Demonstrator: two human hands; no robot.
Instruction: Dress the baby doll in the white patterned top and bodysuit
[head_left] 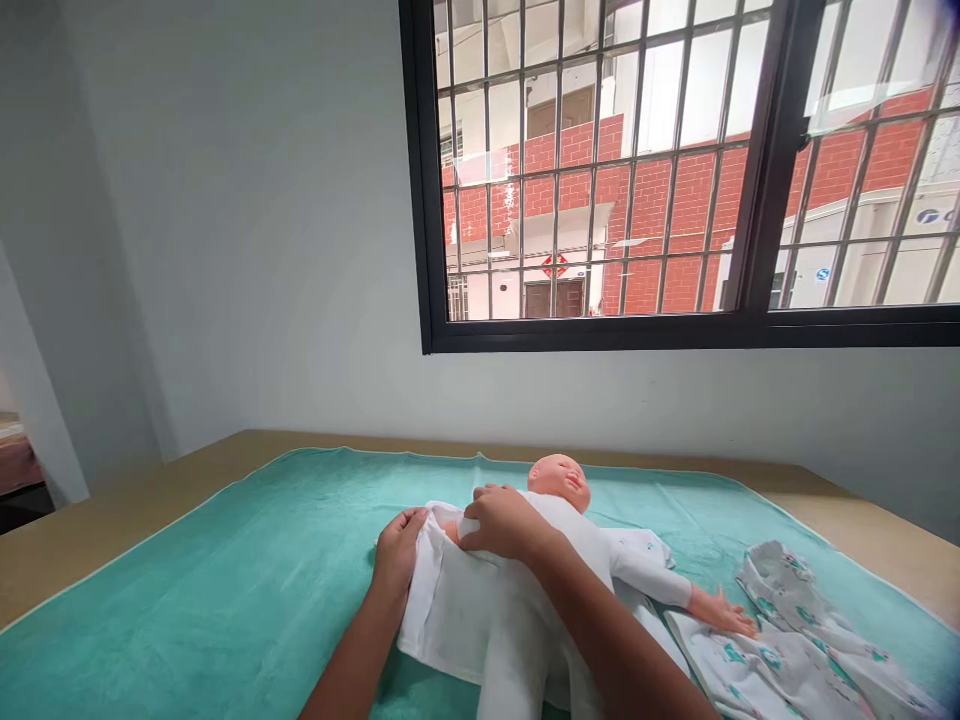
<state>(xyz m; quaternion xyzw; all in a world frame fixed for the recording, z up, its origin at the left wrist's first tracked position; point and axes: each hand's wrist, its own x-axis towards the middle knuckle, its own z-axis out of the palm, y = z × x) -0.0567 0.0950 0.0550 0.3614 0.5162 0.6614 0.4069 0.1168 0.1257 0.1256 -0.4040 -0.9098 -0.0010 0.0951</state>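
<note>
A baby doll (559, 482) with a white cloth body lies on its back, its head toward the wall. A white baby garment (450, 605) is spread beneath and beside it. My left hand (400, 552) pinches the garment's edge between thumb and fingers, left of the doll. My right hand (504, 522) reaches across the doll's body and is closed around its arm on that side; a bit of the doll's pinkish hand shows between my two hands. The doll's other arm (660, 582) stretches out to the right, its hand (721, 610) bare.
A teal blanket (225, 560) covers most of the wooden table (840, 500). White baby clothes with a green print (806, 640) lie at the right, near the doll's outstretched hand. Behind the table is a grey wall (300, 250) with a barred window (592, 335).
</note>
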